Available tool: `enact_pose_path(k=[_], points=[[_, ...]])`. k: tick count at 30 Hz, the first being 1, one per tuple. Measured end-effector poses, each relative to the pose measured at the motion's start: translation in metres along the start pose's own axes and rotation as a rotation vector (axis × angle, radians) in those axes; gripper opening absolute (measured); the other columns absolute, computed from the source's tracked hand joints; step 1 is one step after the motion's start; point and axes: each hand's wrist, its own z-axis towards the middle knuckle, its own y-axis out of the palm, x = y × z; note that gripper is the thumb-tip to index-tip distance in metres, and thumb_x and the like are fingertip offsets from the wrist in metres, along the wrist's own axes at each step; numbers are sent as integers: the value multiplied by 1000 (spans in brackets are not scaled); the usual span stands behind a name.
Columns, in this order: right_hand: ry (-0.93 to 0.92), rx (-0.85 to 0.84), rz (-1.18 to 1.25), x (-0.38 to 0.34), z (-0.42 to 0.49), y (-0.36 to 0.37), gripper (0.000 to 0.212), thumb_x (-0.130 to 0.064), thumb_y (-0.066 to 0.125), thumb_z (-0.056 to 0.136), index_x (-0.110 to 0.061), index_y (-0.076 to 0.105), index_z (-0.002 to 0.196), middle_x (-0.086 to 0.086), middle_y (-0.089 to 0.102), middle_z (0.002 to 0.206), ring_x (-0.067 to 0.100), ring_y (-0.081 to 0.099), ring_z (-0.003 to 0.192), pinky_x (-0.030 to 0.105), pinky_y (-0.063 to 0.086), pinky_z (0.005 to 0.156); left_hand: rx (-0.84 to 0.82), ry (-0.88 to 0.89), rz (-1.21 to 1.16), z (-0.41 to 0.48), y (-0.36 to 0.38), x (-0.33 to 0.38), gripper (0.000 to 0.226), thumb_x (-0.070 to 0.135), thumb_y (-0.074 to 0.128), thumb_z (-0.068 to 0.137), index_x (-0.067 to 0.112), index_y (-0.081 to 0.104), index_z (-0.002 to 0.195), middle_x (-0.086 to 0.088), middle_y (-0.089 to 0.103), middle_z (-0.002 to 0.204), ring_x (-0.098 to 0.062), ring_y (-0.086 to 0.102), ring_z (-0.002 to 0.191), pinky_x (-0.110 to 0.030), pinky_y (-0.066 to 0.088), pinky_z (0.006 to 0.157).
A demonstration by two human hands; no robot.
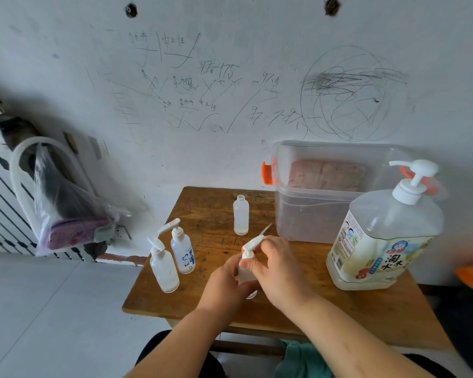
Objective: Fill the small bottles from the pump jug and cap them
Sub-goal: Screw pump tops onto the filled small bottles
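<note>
Capping a small bottle [244,276], middle of the frame.
The left hand [227,282] grips it steady so the right hand [281,268], pinching the pump cap [251,245], can twist it on. The pump jug [380,241] stands at right.

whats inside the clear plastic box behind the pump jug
Through the cloudy wall of the clear box a pinkish blocky mass shows in the upper part; what it is cannot be told. The lower part shows nothing distinct. The pump jug covers its right end.

brown wooden table [311,304]; white pump jug [385,230]; bottle [183,249] with blue hearts; orange-latched box [325,192]
</note>
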Motion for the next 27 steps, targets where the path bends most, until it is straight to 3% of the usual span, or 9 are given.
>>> enact_pose_path(k=[3,6,9,13,17,21,27], points=[[42,41,-4,0,-4,6,44,-45,58,89,-27,51,128,-10,46,132,3,45,120,-3,30,72,-10,-11,-4,0,-1,2,53,29,73,85,32,51,132,13,65,119,-2,56,100,-24,49,89],[19,-13,65,3,-2,3,45,-47,61,85,-29,53,126,-12,49,130,5,47,121,8,38,87,-23,-20,-6,-1,-5,2,52,28,74,84,32,51,131,19,61,112,-2,55,100,-20,47,88],[48,-143,177,14,2,-6,47,-46,59,87,-34,47,130,-14,45,136,6,45,126,20,40,98,78,-74,-34,1,-14,-2,66,30,76,82,28,44,140,8,60,129,-14,56,118,-36,49,101],[142,-178,-74,32,11,-7,44,-34,54,94,-33,42,137,-10,38,146,12,40,134,29,39,106,221,-137,-5,7,-26,-8,73,29,71,87,28,31,148,-1,51,143,-24,49,130,-45,46,105],[65,-219,-248,31,25,9,50,-21,50,97,-31,34,143,-9,29,152,15,26,141,32,30,112,266,-115,-13,6,-23,-9,83,26,64,92,32,9,154,-1,35,155,-27,37,141,-45,38,108],[-35,-313,-365,28,41,21,61,-3,47,93,-30,31,146,-8,21,156,20,18,143,38,26,115,261,-97,-8,5,-20,-15,86,24,63,93,33,1,153,0,31,157,-25,35,142,-41,35,110],[-144,-352,-555,31,53,28,53,-11,50,94,-29,38,142,-1,32,150,26,22,140,41,29,112,247,-84,-51,3,-17,-28,90,25,65,91,31,2,155,4,27,159,-21,30,145,-39,32,113]])
